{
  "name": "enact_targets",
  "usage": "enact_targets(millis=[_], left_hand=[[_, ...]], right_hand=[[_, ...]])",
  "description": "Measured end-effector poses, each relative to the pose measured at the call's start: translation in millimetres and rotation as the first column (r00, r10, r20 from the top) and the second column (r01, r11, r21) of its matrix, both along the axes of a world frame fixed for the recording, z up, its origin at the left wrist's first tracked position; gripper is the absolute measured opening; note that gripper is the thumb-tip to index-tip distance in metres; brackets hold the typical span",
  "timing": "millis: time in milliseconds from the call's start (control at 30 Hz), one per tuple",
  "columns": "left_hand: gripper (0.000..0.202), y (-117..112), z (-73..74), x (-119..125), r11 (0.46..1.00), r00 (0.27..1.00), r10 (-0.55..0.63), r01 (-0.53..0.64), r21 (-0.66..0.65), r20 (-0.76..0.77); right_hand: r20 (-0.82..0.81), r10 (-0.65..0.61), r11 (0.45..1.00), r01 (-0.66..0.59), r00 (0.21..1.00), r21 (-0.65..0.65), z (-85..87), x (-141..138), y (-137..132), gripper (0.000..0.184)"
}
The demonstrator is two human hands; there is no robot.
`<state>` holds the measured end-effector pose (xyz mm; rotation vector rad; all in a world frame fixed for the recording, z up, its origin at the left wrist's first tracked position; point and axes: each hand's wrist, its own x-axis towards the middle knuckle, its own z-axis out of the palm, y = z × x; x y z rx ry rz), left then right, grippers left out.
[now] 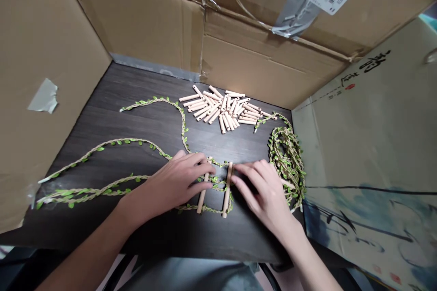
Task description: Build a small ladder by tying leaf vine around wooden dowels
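Two wooden dowels lie side by side near the front of the dark table [136, 100], threaded on a leafy green vine cord [112, 142]. My left hand [174, 184] rests palm down on the left dowel [202, 195], with its fingers pinching the cord where it meets that dowel. My right hand [264, 191] lies palm down just right of the right dowel [226, 191], its fingertips pressing against the dowel and the cord. The cord loops away across the table to the left.
A pile of several loose wooden dowels [227, 109] lies at the back of the table. A coiled bundle of vine cord [287, 159] sits at the right edge. Cardboard walls [143, 18] enclose the left and back; a painted panel [368, 145] stands at the right.
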<state>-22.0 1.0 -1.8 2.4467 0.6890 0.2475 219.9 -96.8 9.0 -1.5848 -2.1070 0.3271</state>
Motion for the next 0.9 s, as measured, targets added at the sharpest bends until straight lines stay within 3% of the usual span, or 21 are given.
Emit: enact_targets(millis=[133, 233, 400, 500, 700, 900], left_hand=[[0.022, 6.8, 1.2, -3.4, 0.984, 0.993, 0.102, -0.109, 0.141, 0.054], [0.019, 8.9, -0.9, -2.7, 0.952, 0.98, 0.192, -0.201, 0.23, 0.06], [0.017, 5.0, -10.3, 5.6, 0.931, 0.975, 0.221, -0.215, 0.296, 0.015], [0.019, 1.9, -16.0, 10.7, 0.928, 0.973, 0.23, -0.219, 0.303, -0.002], [0.02, 0.5, -20.4, 14.1, 0.932, 0.961, 0.272, -0.278, 0.232, 0.056], [0.023, 3.8, -19.7, 11.0, 0.959, 0.975, 0.22, -0.218, 0.183, 0.007]], right_hand=[[-0.009, -0.031, 0.999, 0.03, 0.999, -0.044, 2.1, 2.4, 16.5, 0.035], [-0.066, -0.053, 0.996, 0.048, 0.996, -0.078, -4.5, 0.7, 22.0, 0.029], [-0.063, -0.108, 0.993, 0.105, 0.992, -0.062, -17.4, -17.3, 30.0, 0.039], [-0.009, -0.072, 0.994, 0.071, 0.997, -0.079, -22.1, -29.5, 36.9, 0.039], [-0.076, -0.088, 0.989, 0.078, 0.993, -0.125, -28.6, -36.8, 45.1, 0.027], [-0.119, -0.069, 0.985, 0.049, 0.991, -0.164, -29.4, -34.8, 46.2, 0.023]])
